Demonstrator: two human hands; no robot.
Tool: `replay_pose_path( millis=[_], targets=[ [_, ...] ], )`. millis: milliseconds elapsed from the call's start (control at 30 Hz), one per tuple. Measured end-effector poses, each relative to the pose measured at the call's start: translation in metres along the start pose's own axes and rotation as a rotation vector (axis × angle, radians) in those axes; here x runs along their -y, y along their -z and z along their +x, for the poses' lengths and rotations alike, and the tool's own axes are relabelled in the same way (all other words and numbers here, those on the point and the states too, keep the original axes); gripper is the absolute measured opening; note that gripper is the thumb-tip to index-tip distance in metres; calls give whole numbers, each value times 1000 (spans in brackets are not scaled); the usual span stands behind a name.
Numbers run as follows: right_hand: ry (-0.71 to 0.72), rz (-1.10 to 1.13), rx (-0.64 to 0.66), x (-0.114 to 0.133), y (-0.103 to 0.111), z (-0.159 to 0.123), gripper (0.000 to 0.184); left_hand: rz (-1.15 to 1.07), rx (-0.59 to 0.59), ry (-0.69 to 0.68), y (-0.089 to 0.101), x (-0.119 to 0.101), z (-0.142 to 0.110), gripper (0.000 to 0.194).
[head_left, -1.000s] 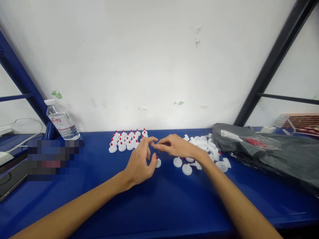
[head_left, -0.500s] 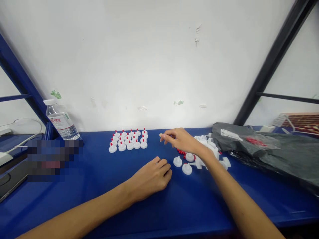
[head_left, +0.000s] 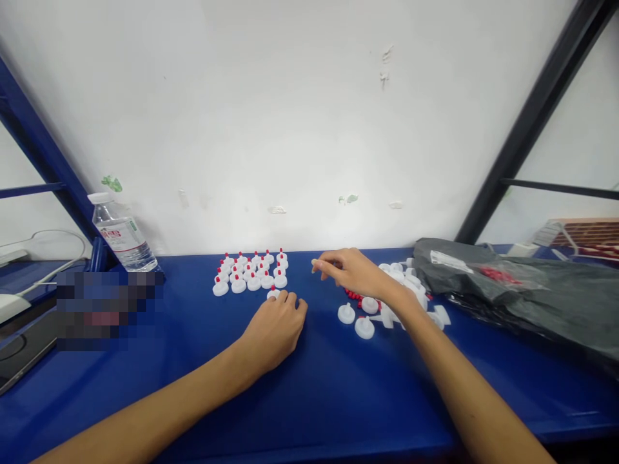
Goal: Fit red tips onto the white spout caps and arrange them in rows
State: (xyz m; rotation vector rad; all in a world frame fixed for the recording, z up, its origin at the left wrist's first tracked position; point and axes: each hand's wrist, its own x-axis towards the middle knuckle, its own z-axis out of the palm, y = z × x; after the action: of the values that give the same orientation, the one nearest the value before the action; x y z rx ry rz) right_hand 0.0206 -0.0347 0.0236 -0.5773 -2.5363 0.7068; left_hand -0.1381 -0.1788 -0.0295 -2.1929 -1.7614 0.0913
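My left hand (head_left: pixel 276 325) is closed around a white nozzle cap with a red tip (head_left: pixel 273 294), low over the table, just in front of the assembled caps. Those white caps with red tips (head_left: pixel 254 282) stand upright in several rows at the back. Farther right, above the table, my right hand (head_left: pixel 351 270) has thumb and forefinger pinched together; anything between them is too small or hidden to make out. Beneath and behind its wrist lies a pile of white nozzle caps (head_left: pixel 411 287) without tips. Small red tips (head_left: pixel 353 294) lie beside the pile, partly covered. Two loose white caps (head_left: pixel 364 327) sit nearer me.
A water bottle (head_left: pixel 123 235) leans at the back left, near a blurred patch and a dark flat device (head_left: pixel 24 348). A grey plastic bag (head_left: pixel 512 296) with a clear packet of red pieces (head_left: pixel 500 276) lies right on the blue table (head_left: pixel 309 412). A white wall (head_left: pixel 309 129) rises behind.
My left hand has moved left and away from me to the front of the rows, and the red-tipped cap in it now shows. My right hand has hardly moved.
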Motion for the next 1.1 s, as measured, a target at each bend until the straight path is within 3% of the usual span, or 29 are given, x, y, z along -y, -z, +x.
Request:
replay_pose_path(
  millis=[367,567,800,1100],
  targets=[
    [-2,-10,5,-1,-2,0,40,0,40,338,3,0,-2,35],
    [-2,-21,22,-2,-3,1,40,42,72,437,1,2,-3,39],
    [-19,-38,35,-2,-4,1,42,172,187,570,6,0,-8,59],
    [-43,-173,-2,-3,3,-1,40,147,251,684,13,6,-13,71]
  ],
)
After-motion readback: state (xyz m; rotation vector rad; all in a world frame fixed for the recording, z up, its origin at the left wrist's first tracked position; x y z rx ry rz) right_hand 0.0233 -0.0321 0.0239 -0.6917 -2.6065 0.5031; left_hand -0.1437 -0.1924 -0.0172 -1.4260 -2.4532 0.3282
